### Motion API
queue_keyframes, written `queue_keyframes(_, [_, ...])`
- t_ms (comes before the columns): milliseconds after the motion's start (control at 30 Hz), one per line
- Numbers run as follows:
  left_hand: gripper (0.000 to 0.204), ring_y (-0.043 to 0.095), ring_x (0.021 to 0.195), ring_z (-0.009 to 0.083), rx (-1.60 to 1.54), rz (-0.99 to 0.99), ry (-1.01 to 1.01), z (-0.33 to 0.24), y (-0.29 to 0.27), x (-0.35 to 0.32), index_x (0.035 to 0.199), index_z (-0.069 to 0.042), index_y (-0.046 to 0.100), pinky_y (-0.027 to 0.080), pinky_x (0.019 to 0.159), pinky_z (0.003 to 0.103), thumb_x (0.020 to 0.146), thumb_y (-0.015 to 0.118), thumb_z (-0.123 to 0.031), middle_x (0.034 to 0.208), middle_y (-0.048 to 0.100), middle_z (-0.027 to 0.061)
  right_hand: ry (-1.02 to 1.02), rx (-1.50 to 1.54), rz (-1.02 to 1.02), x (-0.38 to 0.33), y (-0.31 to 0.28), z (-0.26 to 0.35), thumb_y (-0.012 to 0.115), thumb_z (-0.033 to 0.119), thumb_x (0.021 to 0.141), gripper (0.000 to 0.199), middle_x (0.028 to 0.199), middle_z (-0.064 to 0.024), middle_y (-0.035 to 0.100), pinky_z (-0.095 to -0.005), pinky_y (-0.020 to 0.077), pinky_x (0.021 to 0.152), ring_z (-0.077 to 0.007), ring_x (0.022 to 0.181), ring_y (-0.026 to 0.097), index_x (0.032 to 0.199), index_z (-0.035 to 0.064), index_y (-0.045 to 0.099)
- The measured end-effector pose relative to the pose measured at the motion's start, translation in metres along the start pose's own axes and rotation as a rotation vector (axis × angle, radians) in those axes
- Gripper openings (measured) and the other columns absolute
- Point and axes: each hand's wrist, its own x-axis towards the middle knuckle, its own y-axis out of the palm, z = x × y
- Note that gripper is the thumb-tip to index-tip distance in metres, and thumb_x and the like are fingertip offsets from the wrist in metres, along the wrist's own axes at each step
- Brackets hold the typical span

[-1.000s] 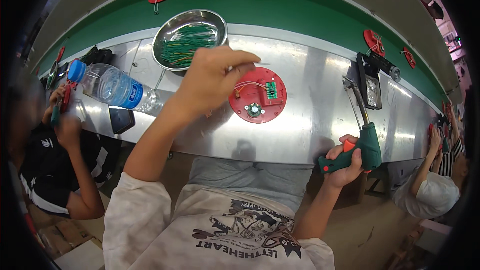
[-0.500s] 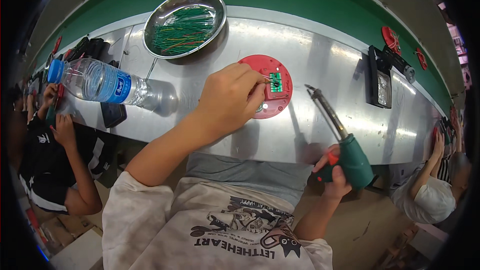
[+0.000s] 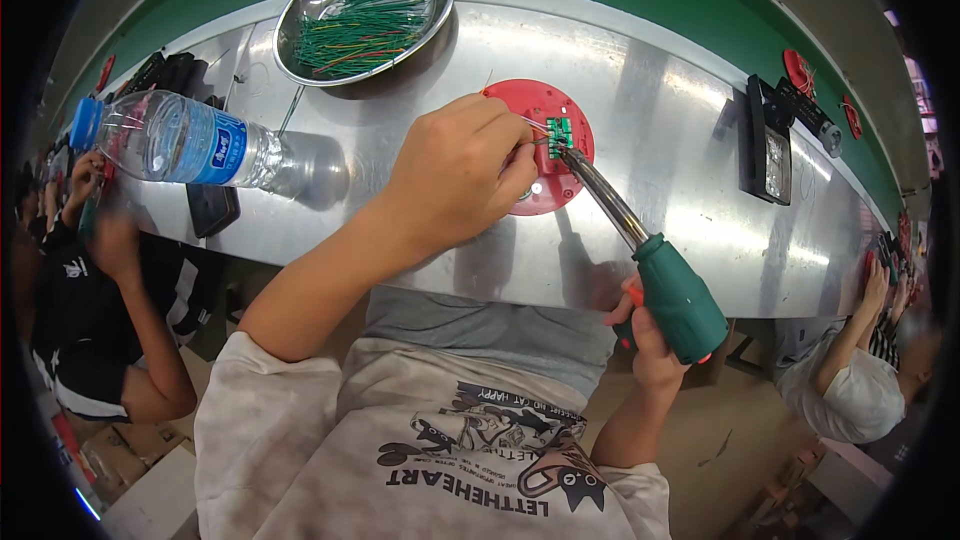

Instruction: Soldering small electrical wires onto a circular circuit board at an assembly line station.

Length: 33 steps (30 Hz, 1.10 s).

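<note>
A red round plastic piece (image 3: pixel 525 95) lies on the metal bench and carries a small green circuit board (image 3: pixel 563 127). My left hand (image 3: pixel 455 175) rests over its left side, thumb and forefinger pinched on a thin wire (image 3: pixel 537 127) that reaches the board. The fingers partly cover the wire. In my right hand (image 3: pixel 652 348), a green-handled soldering gun (image 3: pixel 680 300) slants up and to the left. Its tip is at the board's lower right, close to the pinched fingers; whether it touches is too small to tell.
A steel bowl (image 3: pixel 447 10) of green, red and yellow wires stands at the back left. Left of my arm are a plastic water bottle (image 3: pixel 170 140) and a dark phone (image 3: pixel 213 210). A black box-like item (image 3: pixel 765 145) sits at the right. Other people work on both sides.
My right hand has brought the soldering gun leftward, its tip moving from beside the red piece onto the board area. The left hand keeps its pinch at the board. The view has shifted slightly.
</note>
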Motion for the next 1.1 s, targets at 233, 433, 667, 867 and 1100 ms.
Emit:
queue_keyframes(233, [0.008,0.062,0.07,0.0292,0.024,-0.005,-0.017,0.0,0.001,-0.001,0.077,-0.003,0.064,0.052,0.063,0.041,0.078,0.069,-0.008,0.074,0.061,0.0103,-0.052,-0.064,0.093,0.0,0.001,-0.005,0.063,0.018,0.089,0.04,0.099,-0.0162,0.064,-0.0333,0.0523,0.057,-0.0194,0.062,0.061,0.117,-0.0104,0.059])
queue_keyframes(433, [0.007,0.061,0.068,0.0288,0.023,-0.018,-0.009,0.0,0.001,-0.002,0.079,-0.002,0.064,0.051,0.062,0.04,0.078,0.07,-0.005,0.073,0.062,0.0107,-0.046,-0.083,0.058,-0.001,0.005,-0.003,0.064,0.021,0.088,0.041,0.096,-0.0158,0.065,-0.0314,0.0493,0.055,-0.0197,0.058,0.061,0.114,-0.0107,0.06])
queue_keyframes(667, [0.007,0.06,0.066,0.0287,0.033,-0.014,-0.005,0.0,0.001,-0.003,0.081,-0.001,0.065,0.05,0.061,0.039,0.077,0.071,-0.002,0.073,0.062,0.011,-0.007,-0.093,0.039,0.0,0.009,0.002,0.063,0.02,0.088,0.04,0.092,-0.0145,0.065,-0.0307,0.0453,0.053,-0.0192,0.056,0.06,0.112,-0.0103,0.061])
queue_keyframes(867, [0.007,0.06,0.066,0.029,0.038,-0.012,-0.017,-0.001,0.001,-0.003,0.081,-0.001,0.065,0.05,0.061,0.039,0.078,0.071,-0.002,0.073,0.062,0.0112,0.033,0.029,0.019,0.001,0.008,0.007,0.065,0.003,0.089,0.029,0.094,-0.013,0.067,-0.0297,0.0514,0.058,-0.0164,0.064,0.063,0.116,-0.0052,0.061])
queue_keyframes(1100, [0.007,0.061,0.066,0.029,0.047,-0.023,-0.011,0.0,0.001,-0.003,0.081,0.0,0.065,0.05,0.061,0.039,0.077,0.071,-0.002,0.073,0.063,0.0117,0.114,-0.066,-0.034,0.006,0.01,0.016,0.063,0.019,0.09,0.027,0.091,-0.0159,0.063,-0.0321,0.0508,0.056,-0.0207,0.06,0.062,0.1,-0.0056,0.061])
